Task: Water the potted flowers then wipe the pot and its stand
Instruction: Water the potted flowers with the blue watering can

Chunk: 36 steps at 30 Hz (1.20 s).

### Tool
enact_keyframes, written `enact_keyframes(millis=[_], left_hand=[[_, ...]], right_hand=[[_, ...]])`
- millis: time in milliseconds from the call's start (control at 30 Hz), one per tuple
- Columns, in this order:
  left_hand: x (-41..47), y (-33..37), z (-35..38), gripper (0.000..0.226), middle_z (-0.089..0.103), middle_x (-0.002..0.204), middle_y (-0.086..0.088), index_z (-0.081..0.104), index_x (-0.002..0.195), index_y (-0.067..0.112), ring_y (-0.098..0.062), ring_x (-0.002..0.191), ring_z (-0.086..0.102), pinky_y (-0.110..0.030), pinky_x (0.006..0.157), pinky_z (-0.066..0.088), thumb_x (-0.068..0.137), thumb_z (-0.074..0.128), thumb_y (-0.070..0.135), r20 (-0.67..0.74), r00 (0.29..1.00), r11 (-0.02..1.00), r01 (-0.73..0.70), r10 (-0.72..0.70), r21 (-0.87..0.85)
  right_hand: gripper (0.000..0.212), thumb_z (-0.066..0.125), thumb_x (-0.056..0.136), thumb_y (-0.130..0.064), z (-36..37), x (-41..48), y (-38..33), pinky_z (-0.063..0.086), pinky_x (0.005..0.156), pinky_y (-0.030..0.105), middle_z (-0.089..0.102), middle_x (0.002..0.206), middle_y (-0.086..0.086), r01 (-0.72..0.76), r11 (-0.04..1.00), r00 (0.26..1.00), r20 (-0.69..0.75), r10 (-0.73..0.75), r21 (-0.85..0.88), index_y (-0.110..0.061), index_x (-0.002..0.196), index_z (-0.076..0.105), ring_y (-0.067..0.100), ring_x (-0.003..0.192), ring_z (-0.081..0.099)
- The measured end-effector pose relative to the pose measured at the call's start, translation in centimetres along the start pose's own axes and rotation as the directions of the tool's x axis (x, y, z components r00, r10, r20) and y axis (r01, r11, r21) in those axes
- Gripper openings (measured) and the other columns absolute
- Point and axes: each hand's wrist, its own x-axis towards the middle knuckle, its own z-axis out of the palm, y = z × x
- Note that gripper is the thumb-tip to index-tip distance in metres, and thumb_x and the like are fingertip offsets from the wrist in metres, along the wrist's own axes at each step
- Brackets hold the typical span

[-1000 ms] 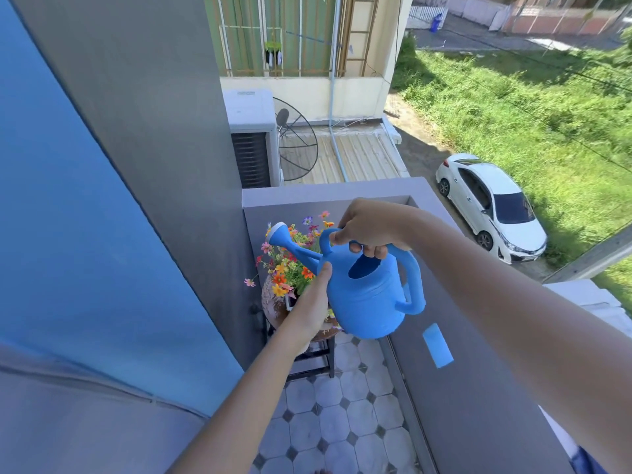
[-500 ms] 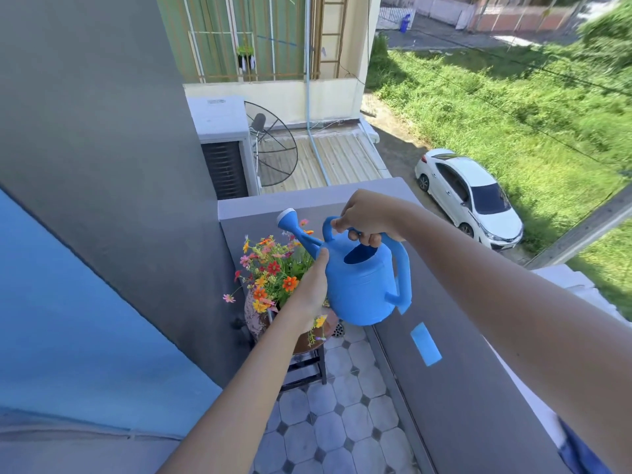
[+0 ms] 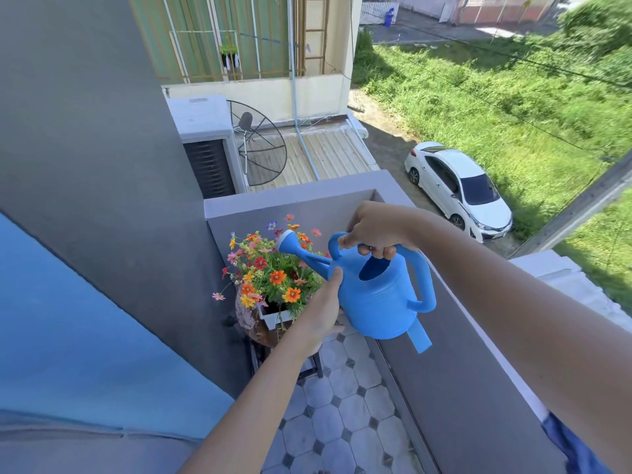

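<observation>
Can (image 3: 379, 295): smooth blue plastic, slight sheen; rose tip pale grey. Pot (image 3: 247, 319): rough, weathered, mottled brown and white, looks like clay; white inner planter (image 3: 270, 316) smooth, plastic-looking. Stand (image 3: 309, 369): dark, thin bars, likely metal. Floor (image 3: 342, 422): pale grey tiles, matt, dark insets. Parapet (image 3: 461, 388): grey paint, matt, smooth. Wall (image 3: 102, 200): grey, matt plaster.

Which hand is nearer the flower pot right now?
Left. The left hand steadies the blue plastic watering can just above the round brown flower pot; the right hand grips the can's top handle, higher and farther right.
</observation>
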Motion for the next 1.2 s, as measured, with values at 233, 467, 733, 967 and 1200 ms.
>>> enact_keyframes(millis=[233, 467, 733, 967, 1200], left_hand=[[-2.1, -0.8, -0.9, 0.038, 0.056, 0.111, 0.018, 0.045, 0.125, 0.041, -0.01, 0.105, 0.055, -0.03, 0.066, 0.047, 0.098, 0.023, 0.058, -0.033, 0.999, 0.999, -0.037, 0.036, -0.004], [-2.5, -1.3, -1.5, 0.031, 0.052, 0.103, 0.027, 0.045, 0.119, 0.04, -0.01, 0.108, 0.051, -0.041, 0.1, 0.039, 0.102, 0.021, 0.05, -0.057, 0.991, 0.993, -0.119, 0.12, 0.011], [-1.2, -1.2, 1.0, 0.032, 0.059, 0.104, 0.019, 0.052, 0.108, 0.046, -0.01, 0.102, 0.057, -0.038, 0.084, 0.049, 0.1, 0.023, 0.054, -0.003, 0.997, 0.992, -0.08, 0.08, 0.093], [3.9, -3.0, 4.8, 0.06, 0.065, 0.119, 0.01, 0.057, 0.119, 0.044, -0.016, 0.11, 0.061, -0.053, 0.088, 0.054, 0.078, 0.035, 0.083, 0.0, 0.999, 0.966, -0.051, 0.053, 0.252], [5.8, -2.6, 12.6, 0.042, 0.069, 0.113, 0.007, 0.058, 0.115, 0.034, -0.01, 0.098, 0.064, -0.042, 0.086, 0.054, 0.093, 0.037, 0.063, 0.14, 0.989, 0.964, -0.079, 0.044, 0.254]], right_hand=[[0.016, 0.062, 0.097, -0.018, 1.2, -1.3, -1.2, 0.021, 0.041, 0.024, 0.042, 0.068, 0.012, 0.044, 0.999, 0.998, 0.054, -0.044, 0.0, -0.01, 0.088, 0.051, 0.019, 0.043, 0.027], [0.02, 0.06, 0.099, -0.019, 2.1, -2.2, -1.0, 0.021, 0.041, 0.024, 0.042, 0.07, 0.013, 0.061, 0.997, 0.998, 0.019, -0.063, 0.053, -0.006, 0.085, 0.053, 0.019, 0.045, 0.026], [0.036, 0.056, 0.1, -0.023, 1.6, -3.0, 3.1, 0.025, 0.042, 0.024, 0.042, 0.07, 0.012, 0.018, 0.991, 0.998, -0.064, -0.01, 0.136, 0.011, 0.108, 0.062, 0.021, 0.049, 0.028], [0.042, 0.052, 0.101, -0.031, 1.3, -4.2, 10.4, 0.037, 0.043, 0.026, 0.052, 0.066, 0.01, -0.009, 0.965, 0.978, -0.2, 0.063, 0.262, 0.008, 0.099, 0.064, 0.023, 0.049, 0.041], [0.026, 0.049, 0.101, -0.029, 0.9, -7.0, 19.1, 0.034, 0.04, 0.023, 0.047, 0.068, 0.01, -0.003, 0.831, 0.923, -0.318, 0.217, 0.556, -0.007, 0.086, 0.052, 0.019, 0.045, 0.035]])
